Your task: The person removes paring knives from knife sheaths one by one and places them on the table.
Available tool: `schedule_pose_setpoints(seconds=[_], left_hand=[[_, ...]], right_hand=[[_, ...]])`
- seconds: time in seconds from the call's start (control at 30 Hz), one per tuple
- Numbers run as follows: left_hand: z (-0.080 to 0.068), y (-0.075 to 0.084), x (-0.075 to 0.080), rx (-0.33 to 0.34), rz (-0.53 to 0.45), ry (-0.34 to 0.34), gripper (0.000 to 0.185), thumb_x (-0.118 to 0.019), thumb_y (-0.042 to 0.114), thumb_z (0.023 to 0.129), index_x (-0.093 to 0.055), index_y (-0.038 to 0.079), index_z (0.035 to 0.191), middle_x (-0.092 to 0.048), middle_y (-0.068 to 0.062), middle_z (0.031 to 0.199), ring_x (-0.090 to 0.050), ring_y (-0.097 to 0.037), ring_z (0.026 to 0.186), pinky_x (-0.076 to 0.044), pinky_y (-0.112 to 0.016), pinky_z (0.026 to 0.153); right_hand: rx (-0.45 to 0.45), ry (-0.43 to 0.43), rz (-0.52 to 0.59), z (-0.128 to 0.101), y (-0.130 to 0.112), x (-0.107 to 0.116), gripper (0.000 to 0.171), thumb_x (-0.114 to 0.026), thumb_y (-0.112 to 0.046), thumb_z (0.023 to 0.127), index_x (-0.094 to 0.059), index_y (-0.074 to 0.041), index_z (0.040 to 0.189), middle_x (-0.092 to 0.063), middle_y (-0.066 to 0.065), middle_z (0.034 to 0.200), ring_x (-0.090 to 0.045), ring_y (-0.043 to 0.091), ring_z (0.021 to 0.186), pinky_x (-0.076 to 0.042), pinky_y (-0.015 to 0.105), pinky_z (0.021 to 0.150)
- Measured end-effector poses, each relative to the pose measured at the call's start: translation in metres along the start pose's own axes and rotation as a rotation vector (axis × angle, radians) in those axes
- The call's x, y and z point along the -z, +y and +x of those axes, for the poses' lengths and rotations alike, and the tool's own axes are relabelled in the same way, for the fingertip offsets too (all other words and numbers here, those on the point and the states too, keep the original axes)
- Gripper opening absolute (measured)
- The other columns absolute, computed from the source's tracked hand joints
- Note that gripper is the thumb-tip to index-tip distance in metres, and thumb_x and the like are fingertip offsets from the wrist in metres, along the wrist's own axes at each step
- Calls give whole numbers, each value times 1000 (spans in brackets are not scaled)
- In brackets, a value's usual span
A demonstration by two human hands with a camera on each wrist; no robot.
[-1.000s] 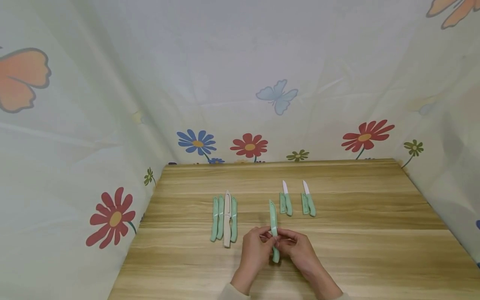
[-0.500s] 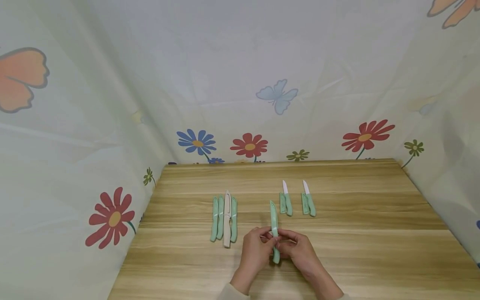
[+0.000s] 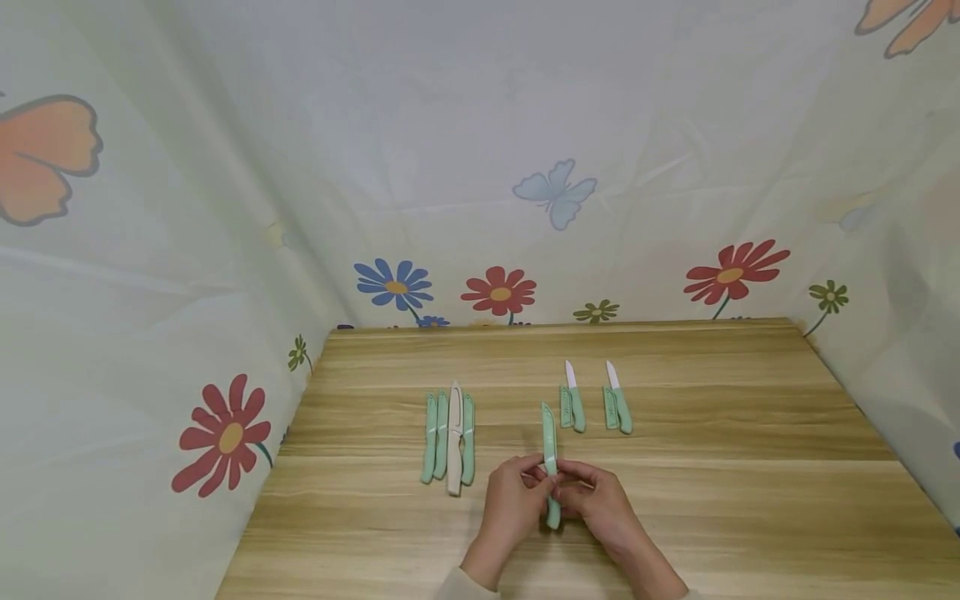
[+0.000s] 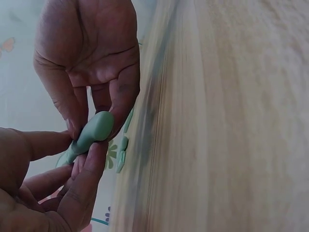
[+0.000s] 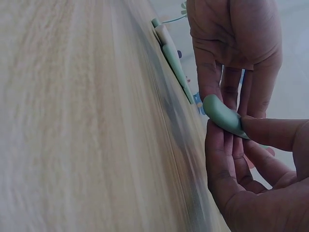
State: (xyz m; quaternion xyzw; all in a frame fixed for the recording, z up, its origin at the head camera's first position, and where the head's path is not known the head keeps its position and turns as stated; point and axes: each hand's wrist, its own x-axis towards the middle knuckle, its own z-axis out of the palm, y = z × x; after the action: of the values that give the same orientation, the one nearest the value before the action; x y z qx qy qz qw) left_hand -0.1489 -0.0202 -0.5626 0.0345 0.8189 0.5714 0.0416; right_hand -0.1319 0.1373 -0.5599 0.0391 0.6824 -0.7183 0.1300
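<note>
Between both hands a green sheathed paring knife [image 3: 550, 433] is held above the table, its covered tip pointing away. My left hand [image 3: 512, 500] pinches it from the left near where handle and sheath meet. From the other side my right hand [image 3: 597, 500] pinches the same part with thumb and fingers. Both wrist views show the rounded handle end [image 4: 99, 126] sticking out from the fingers toward the camera. The blade is hidden inside the sheath.
Left of the hands lie a beige sheathed knife [image 3: 454, 442] and several green sheathed knives [image 3: 430, 437] in a row. Farther back on the right, two white-bladed green knives [image 3: 576, 408] lie unsheathed beside their green sheaths [image 3: 610, 407]. A flowered curtain [image 3: 465, 200] surrounds the wooden table [image 3: 735, 500].
The held knife has shifted very slightly toward the body and to the right, together with the hands. Both hands keep the same grip, and the knives on the table lie where they were.
</note>
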Motion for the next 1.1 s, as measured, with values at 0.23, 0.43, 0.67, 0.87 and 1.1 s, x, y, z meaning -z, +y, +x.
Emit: schedule_pose_setpoints(seconds=[0.23,0.43,0.67,0.87,1.1], left_hand=[[4,-1,4,22,10,-4,32,-77,24,94,-74,8,121,-69,6,86,-64,-3,72,-54,-20,57],[17,-2,9,45,-14,0,33,-75,30,96,-72,12,124,-70,5,94,-64,-5,84,-54,-21,67],[32,-1,14,63,-161,-35,37,-75,24,96,-69,8,128,-72,-2,102,-67,-9,87,-60,-27,76],[39,4,15,69,-242,-33,33,-75,12,94,-70,1,125,-72,-6,99,-69,-9,86,-65,-33,79],[42,5,15,84,-272,-27,26,-75,7,92,-73,-1,117,-71,-7,94,-67,-9,80,-65,-32,75]], right_hand=[[-9,-7,6,-2,-1,0,54,-65,4,92,-51,13,143,-66,19,119,-72,15,93,-64,33,79],[-26,-15,3,-2,0,-1,54,-67,2,92,-52,12,143,-65,21,120,-70,16,92,-64,33,78],[-38,-21,-1,-3,3,0,55,-67,1,92,-51,13,143,-64,23,123,-68,17,92,-63,33,77],[-33,-53,10,-6,3,0,56,-67,0,92,-50,13,144,-66,19,121,-68,16,92,-63,33,79],[-34,-78,17,-7,2,1,56,-69,-4,93,-49,13,143,-69,16,116,-68,15,91,-63,32,76]])
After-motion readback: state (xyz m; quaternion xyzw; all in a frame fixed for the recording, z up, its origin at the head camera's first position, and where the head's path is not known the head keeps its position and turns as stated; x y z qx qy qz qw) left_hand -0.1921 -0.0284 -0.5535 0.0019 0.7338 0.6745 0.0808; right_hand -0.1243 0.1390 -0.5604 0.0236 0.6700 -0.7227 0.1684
